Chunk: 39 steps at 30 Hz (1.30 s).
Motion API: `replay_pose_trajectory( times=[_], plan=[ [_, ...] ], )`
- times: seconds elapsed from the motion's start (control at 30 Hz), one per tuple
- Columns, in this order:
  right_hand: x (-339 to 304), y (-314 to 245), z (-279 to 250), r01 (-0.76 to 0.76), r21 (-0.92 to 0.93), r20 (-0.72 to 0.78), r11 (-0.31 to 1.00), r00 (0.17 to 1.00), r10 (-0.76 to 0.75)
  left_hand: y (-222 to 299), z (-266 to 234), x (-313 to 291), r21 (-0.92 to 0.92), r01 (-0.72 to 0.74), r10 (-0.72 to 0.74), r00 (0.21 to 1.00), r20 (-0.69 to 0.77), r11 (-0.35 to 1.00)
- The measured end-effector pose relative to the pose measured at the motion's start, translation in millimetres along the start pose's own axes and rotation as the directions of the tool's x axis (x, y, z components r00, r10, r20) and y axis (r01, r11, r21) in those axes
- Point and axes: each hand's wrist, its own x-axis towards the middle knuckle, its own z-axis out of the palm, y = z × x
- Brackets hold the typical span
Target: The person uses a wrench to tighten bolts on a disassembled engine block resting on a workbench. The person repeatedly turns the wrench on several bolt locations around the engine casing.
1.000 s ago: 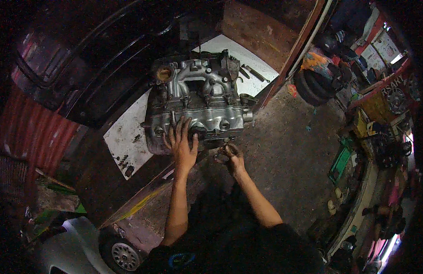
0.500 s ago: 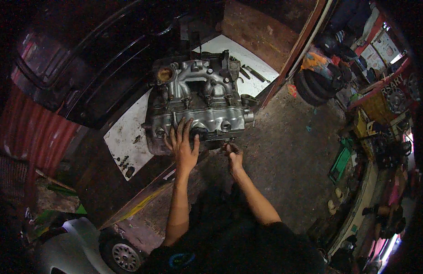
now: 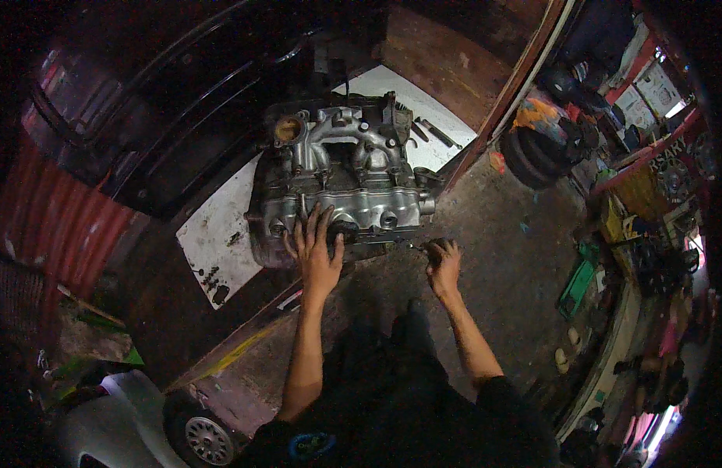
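Note:
A greasy metal engine with a silvery cover along its near side lies in front of me. My left hand rests palm down on that cover's near left part, fingers spread. To the right of the engine's near edge, my right hand is closed, its fingers curled together. A thin dark piece shows by its fingertips, toward the engine; its kind is too small and dark to make out. Behind the cover stands a curved metal manifold with a round brownish opening.
Under the engine lies a white board, with several small dark parts at its near left. Long hand tools lie at the far right. Tyres stand beyond, right of a wooden panel. A car wheel is at lower left.
My right hand has moved to the right, away from the engine's near edge, still closed. My left hand stays spread on the cover.

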Motion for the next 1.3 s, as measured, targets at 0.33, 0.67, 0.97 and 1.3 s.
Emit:
replay_pose_trajectory(
  times=[0.33, 0.67, 0.97, 1.3],
  plan=[
    [-40.1, -29.0, 79.1, -0.681, 0.726, 0.673, -0.095, 0.674, 0.305, -0.1, 2.7, -1.8, 0.025, 0.001, -0.001, 1.000, -0.008, 1.000],
    [-29.7, -48.5, 82.9, -0.641, 0.696, 0.718, -0.323, 0.635, 0.286, 0.5, 2.3, 0.5, 0.003, -0.024, 0.024, 1.000, -0.007, 1.000],
    [-25.8, -71.9, 97.7, -0.470, 0.809, 0.573, -0.353, 0.765, 0.293, 1.6, -1.2, 0.6, 0.032, -0.017, 0.018, 1.000, -0.013, 0.999],
    [0.3, -9.7, 36.6, -0.098, 0.158, -0.093, 0.983, 0.989, 0.114, 1.9, -4.4, -0.2, -0.014, -0.023, 0.023, 1.000, 0.001, 1.000]
  ],
)
